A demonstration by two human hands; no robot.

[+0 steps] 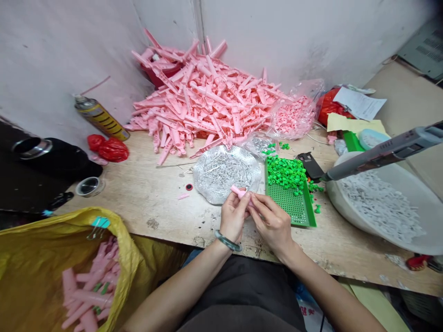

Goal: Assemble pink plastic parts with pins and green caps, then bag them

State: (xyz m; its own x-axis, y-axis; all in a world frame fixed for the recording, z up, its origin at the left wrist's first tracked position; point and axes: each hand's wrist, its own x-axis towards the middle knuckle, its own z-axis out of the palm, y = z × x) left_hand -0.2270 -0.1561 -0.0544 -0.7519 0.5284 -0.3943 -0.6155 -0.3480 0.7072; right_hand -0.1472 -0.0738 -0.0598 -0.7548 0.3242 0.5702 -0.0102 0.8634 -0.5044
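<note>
Pink pile: one heap by the wall, pieces past counting.
Basin: one, right.
Yellow bag: one, left.
Green tray: one.
Hands: two; left hand and right hand both pinch one pink piece, just before the foil sheet.

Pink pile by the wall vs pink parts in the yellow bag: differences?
The pink pile lies loose on the table; the bagged parts, fewer in view, sit in the yellow bag. Bagged parts show green bits; the pile looks all pink. Both are pink plastic.
</note>
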